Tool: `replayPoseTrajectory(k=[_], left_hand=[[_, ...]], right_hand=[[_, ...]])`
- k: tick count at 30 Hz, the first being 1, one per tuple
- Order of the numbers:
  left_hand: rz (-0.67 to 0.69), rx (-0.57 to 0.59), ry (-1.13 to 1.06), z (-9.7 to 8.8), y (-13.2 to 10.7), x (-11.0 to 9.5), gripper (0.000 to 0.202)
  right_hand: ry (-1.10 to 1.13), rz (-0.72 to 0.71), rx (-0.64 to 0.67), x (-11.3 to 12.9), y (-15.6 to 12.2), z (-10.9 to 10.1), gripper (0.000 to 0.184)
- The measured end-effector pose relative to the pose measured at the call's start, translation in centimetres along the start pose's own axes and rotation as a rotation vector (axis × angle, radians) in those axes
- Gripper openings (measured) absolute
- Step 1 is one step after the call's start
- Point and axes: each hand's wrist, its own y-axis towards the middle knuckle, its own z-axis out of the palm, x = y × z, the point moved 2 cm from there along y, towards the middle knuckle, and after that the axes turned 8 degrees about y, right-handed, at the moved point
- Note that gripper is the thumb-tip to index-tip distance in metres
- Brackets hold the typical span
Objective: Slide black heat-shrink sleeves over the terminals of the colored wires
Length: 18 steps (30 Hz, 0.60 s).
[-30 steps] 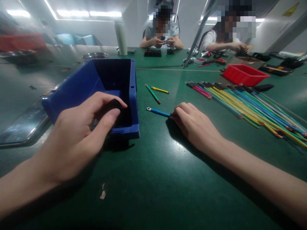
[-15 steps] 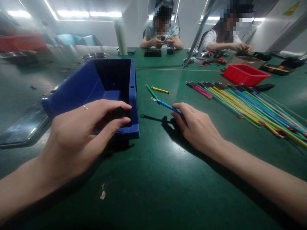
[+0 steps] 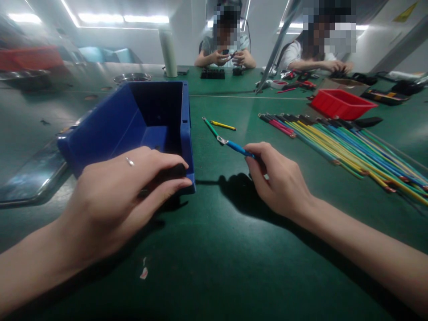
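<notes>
My left hand (image 3: 123, 191) is closed on a small black sleeve (image 3: 178, 170), pinched between thumb and forefinger before the front edge of the blue plastic bin (image 3: 100, 125). Only the sleeve's end shows; the rest is hidden by the fingers. To the right, my right hand (image 3: 274, 171) pinches a short blue cable (image 3: 236, 147) above the table, its metal ring lug (image 3: 221, 140) pointing left. Just behind the lug lie a short green cable (image 3: 210, 127) and a short yellow cable (image 3: 223, 125) on the table.
At right lies a row of yellow, green and blue cables (image 3: 347, 142) with black ends, a red tray (image 3: 343, 104) behind it. A metal tray (image 3: 36, 178) is left of the bin. Two people work across the green table (image 3: 234, 267).
My left hand has come toward me and slightly right, bringing the black sleeve out over the bin's front edge. My right hand has lifted the blue cable slightly and shifted it right.
</notes>
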Motion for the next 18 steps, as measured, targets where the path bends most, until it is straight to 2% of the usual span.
replayPoseTrajectory(k=[6,18], left_hand=[[0.167,-0.027,-0.027,0.4,0.1,0.5,0.022],[0.243,-0.025,-0.072,0.4,0.2,0.0,0.02]], right_hand=[[0.051,-0.273,-0.004,1.1,-0.2,-0.2,0.015],[0.011,-0.431,-0.036,2.3,-0.2,-1.1,0.011]])
